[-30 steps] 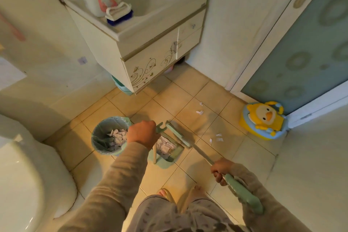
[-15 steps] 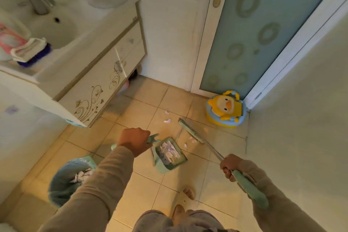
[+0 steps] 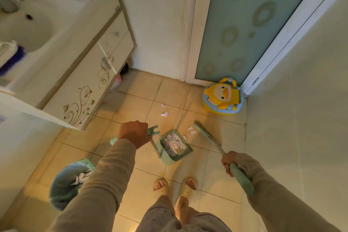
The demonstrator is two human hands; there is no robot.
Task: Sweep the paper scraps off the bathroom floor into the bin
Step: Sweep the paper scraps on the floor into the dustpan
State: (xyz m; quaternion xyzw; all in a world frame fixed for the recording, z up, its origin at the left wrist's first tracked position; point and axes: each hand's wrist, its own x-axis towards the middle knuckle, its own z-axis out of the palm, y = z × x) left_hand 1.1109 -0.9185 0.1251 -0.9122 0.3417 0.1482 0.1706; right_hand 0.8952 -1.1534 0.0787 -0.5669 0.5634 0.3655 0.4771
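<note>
Sweeping up in a small bathroom with a tan tile floor (image 3: 145,158)

White walls stand all around, a blue glass door (image 3: 244,24) is at the back, and a white sink cabinet (image 3: 81,81) is on the left. A yellow duck potty (image 3: 223,96) sits by the door. The bin (image 3: 64,186), low on the left, has paper in it. The dustpan (image 3: 176,147) in the middle is full of scraps. The left hand (image 3: 134,133) grips its handle, the right hand (image 3: 231,163) grips the broom (image 3: 206,135). Paper scraps (image 3: 164,113) lie on the tiles beyond the dustpan
</note>
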